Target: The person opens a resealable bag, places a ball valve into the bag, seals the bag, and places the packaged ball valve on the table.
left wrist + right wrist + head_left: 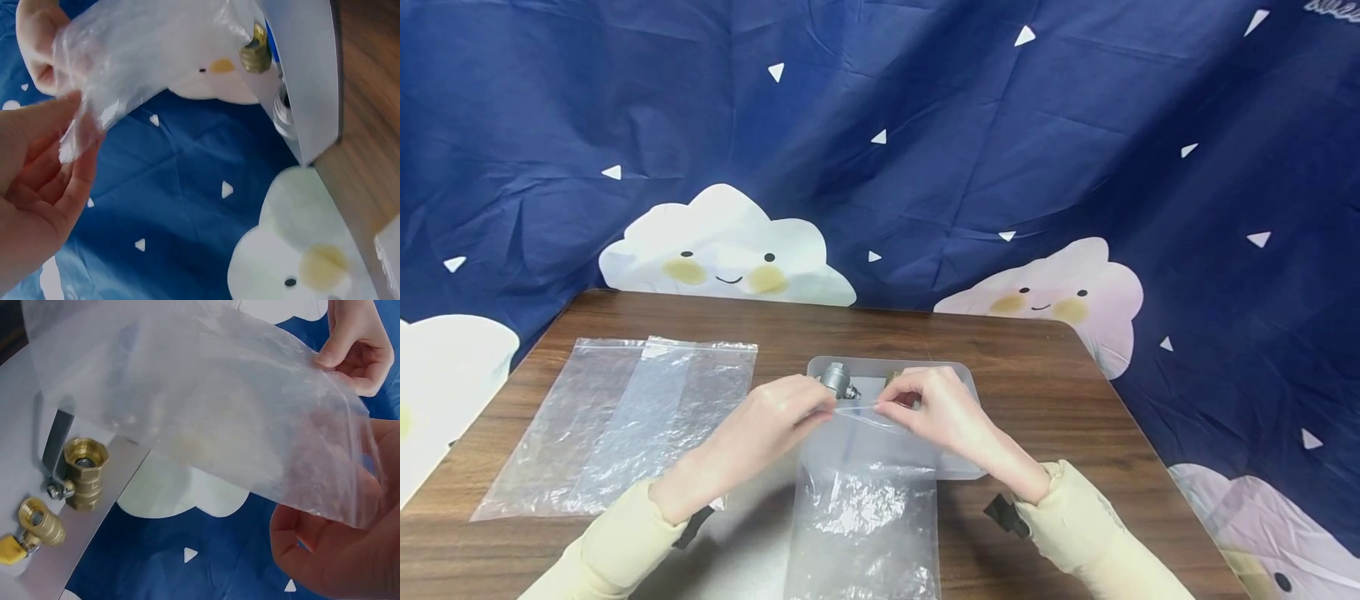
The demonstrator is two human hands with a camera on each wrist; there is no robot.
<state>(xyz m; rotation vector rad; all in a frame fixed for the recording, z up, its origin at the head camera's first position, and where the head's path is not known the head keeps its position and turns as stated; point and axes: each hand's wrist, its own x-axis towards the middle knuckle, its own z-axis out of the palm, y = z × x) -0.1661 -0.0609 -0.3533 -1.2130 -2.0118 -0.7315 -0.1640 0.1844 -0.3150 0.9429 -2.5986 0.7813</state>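
A clear plastic bag [865, 521] hangs between my two hands, its mouth edge uppermost. My left hand [778, 412] pinches one end of that edge between thumb and fingers. With thumb and fingertips, my right hand [936, 408] pinches the other end. Behind the bag stands a translucent plastic bin [955, 372], partly covered by the bag and hands. In it sits a silver metal fitting [833, 379]. The right wrist view shows a brass ball valve [85, 475] with a grey lever and a smaller brass valve [42, 520] with a yellow handle.
Two clear zip bags [625, 425] lie flat and overlapping on the wooden table [1022, 358] at the left. A pale sheet [745, 542] lies under my left forearm. Behind the table hangs a blue cloth [910, 192] with clouds and white triangles.
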